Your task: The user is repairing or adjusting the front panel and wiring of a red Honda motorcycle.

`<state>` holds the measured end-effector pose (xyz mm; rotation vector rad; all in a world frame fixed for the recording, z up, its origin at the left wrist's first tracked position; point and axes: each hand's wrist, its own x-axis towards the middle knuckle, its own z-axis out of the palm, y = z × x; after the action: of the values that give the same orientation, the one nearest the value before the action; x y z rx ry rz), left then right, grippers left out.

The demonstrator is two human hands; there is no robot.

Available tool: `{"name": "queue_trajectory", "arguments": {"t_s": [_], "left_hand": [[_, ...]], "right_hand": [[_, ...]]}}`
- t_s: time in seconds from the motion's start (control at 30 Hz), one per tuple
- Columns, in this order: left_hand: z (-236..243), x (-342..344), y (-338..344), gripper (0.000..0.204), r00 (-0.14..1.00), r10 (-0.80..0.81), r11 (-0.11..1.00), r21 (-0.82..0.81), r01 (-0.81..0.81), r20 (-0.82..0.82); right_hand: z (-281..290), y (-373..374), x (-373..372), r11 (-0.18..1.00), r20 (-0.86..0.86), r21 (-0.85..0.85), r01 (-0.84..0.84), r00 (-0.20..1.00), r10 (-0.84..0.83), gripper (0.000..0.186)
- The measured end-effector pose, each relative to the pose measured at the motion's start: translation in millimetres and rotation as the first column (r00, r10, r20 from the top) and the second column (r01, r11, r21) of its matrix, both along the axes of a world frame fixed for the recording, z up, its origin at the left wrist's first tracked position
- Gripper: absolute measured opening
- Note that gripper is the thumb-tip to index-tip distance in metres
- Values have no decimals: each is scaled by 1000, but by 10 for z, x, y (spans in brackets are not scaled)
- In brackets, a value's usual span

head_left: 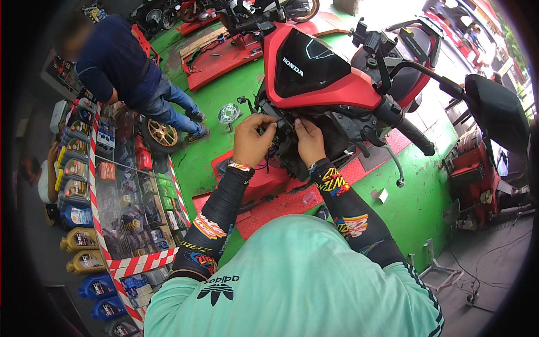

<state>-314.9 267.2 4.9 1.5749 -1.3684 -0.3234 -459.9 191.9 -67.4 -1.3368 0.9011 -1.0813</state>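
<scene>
Across the lower middle I wear a mint-green shirt (pixel 281 281), black emblem (pixel 215 293) at its left, dark stripes (pixel 428 295) down the sleeve (pixel 404 282) at lower right. My black arm sleeves (pixel 229 194) carry red, yellow and white graphics (pixel 353 226); my left hand (pixel 252 139) and right hand (pixel 310 143) are bare.

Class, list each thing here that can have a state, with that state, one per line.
Left hand: fingers bent, at a dark part; grip unclear
Right hand: fingers bent, near the same part; grip unclear
Motorcycle: standing, dark innards exposed below its front panel
Brake lever: apart from the handlebar grip
Bottles: lined up
Co-worker: standing
</scene>
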Motion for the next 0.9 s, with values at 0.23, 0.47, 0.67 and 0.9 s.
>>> {"name": "queue_trajectory", "arguments": {"t_s": [0.23, 0.47, 0.67, 0.9], "left_hand": [[109, -89, -158, 13, 992, 15, 999, -37, -10, 128], [144, -106, -278, 15, 958, 17, 1000, -5, -17, 287], [97, -1, -279, 14, 963, -10, 999, -47, 23, 271], [20, -55, -297, 16, 986, 31, 998, -53, -22, 162]], "right_hand": [[47, 181, -77, 987, -15, 59, 146, 989, -146, 23], [-105, 338, -93, 988, 97, -15, 151, 984, -148, 18], [-181, 269, -64, 998, 291, 47, -45, 956, 30, 20], [-175, 261, -5, 994, 183, 109, 9, 983, -29, 23]]}}
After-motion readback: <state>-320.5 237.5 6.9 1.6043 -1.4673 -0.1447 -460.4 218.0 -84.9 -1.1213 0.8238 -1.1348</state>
